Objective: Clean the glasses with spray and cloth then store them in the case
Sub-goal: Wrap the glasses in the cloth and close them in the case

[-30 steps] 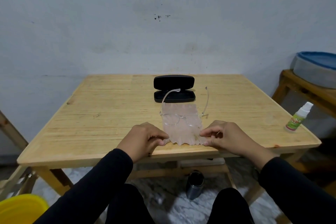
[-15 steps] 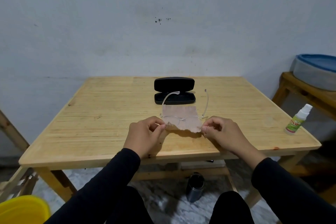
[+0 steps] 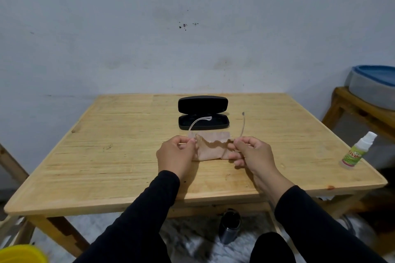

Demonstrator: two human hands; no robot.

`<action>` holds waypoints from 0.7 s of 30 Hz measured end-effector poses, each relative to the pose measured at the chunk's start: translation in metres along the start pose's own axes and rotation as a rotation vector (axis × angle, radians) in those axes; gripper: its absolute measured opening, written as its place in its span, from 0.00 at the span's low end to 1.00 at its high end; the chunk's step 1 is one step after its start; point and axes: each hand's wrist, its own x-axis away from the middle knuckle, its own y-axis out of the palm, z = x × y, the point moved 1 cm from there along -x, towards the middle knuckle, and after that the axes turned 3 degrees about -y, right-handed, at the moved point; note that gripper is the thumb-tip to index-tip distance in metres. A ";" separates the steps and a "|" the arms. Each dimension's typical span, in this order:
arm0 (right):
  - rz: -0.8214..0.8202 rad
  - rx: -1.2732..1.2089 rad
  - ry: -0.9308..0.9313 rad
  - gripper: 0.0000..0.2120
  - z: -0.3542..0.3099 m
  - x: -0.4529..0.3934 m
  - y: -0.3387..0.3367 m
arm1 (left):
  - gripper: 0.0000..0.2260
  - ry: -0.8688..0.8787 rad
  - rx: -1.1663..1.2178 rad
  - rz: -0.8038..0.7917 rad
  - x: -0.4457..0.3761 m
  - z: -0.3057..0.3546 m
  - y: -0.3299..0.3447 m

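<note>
Above table [image 3: 89, 168] | clear-framed glasses [image 3: 242, 126], temples unfolded | both hands pinching pink cloth [image 3: 210, 151]

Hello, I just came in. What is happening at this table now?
A person is folding a pink cloth over clear glasses on a wooden table. The left hand and the right hand each pinch one side of the cloth. A black case lies open behind them. The spray bottle stands untouched near the right edge.
</note>
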 end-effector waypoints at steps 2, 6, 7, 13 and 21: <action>-0.032 0.022 0.009 0.07 0.002 -0.003 0.003 | 0.06 -0.036 0.004 -0.030 -0.004 -0.001 0.003; -0.079 0.087 0.027 0.16 0.004 -0.006 0.005 | 0.11 -0.077 -0.022 -0.097 -0.008 -0.009 0.007; -0.084 0.104 0.021 0.16 0.005 -0.006 0.005 | 0.11 -0.073 -0.014 -0.098 -0.008 -0.010 0.007; -0.079 0.188 -0.050 0.12 0.005 -0.001 -0.004 | 0.05 -0.012 -0.014 -0.053 -0.004 -0.008 -0.005; 0.079 0.151 -0.032 0.06 0.000 -0.026 -0.040 | 0.05 0.053 -0.181 0.012 -0.044 -0.006 -0.026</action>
